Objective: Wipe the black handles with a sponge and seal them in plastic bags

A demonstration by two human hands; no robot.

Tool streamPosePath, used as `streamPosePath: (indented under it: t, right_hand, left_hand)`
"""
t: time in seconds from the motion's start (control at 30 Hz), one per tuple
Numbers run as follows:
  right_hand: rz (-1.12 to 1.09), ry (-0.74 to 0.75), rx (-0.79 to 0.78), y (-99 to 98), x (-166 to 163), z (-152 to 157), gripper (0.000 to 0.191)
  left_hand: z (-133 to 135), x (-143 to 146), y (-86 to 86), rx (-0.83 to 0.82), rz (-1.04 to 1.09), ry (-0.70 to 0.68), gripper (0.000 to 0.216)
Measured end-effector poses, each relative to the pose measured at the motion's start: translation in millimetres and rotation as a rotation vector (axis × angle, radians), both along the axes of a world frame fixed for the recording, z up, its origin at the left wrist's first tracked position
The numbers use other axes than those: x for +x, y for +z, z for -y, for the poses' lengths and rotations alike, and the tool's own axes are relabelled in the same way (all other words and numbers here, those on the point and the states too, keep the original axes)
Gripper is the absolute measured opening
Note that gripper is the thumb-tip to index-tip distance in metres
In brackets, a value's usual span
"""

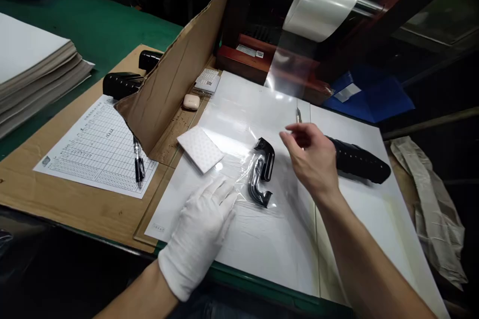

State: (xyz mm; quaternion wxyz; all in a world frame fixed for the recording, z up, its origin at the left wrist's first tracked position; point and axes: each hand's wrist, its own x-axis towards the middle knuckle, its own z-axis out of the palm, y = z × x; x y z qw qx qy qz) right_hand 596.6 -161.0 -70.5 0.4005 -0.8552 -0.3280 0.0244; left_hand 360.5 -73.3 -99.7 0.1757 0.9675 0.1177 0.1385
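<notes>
Black plastic part [262, 172] lies mid-frame under clear film [242, 159] on the worktop [355, 219]. My gloved left hand [204, 224] presses flat and open on the film. My bare right hand [309, 157] hovers half-curled, and I cannot tell whether it is pinching film. Wrapping seems in hand; next calls for taut film.

Head camera — looks forward and down, close over the bench [112, 30].

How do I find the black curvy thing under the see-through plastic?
Look at the big white board on the table, below the roll of clear film. Near its middle, between the white-gloved left hand and the bare right hand, a small black hooked part lies under the film. Unlike the longer, straighter black piece beyond the right hand, it is short, curled and glossy.
</notes>
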Motion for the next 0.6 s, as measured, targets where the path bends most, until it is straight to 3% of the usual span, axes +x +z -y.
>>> streamPosePath:
  t: [0.1, 0.2, 0.37, 0.47, 0.6]
  right_hand:
    - [0.035, -0.033, 0.122, 4.2, -44, 45, 0.018]
    - [0.012, 0.098, 0.024, -11.6, -83, 83, 0.021]
    - [0.057, 0.181, -0.059, -39.1, -105, 90, 0.013]
    - [0.029, 0.236, -0.076, -31.1, -106, 91, 0.014]
    - [-0.047, 0.407, -0.114, -10.8, -116, 116, 0.013]
  left_hand:
    - [-3, 4, 3.5, 0.019, -0.056, -0.008, 0.024]
    - [-10, 13, 5.6, 0.042, -0.122, -0.030, 0.019]
    - [-21, 32, 9.1, 0.155, -0.172, -0.128, 0.025]
    - [-20, 29, 15.8, 0.161, -0.190, -0.219, 0.025]
    - [-13, -4, 25.5, 0.075, -0.245, -0.313, 0.027]
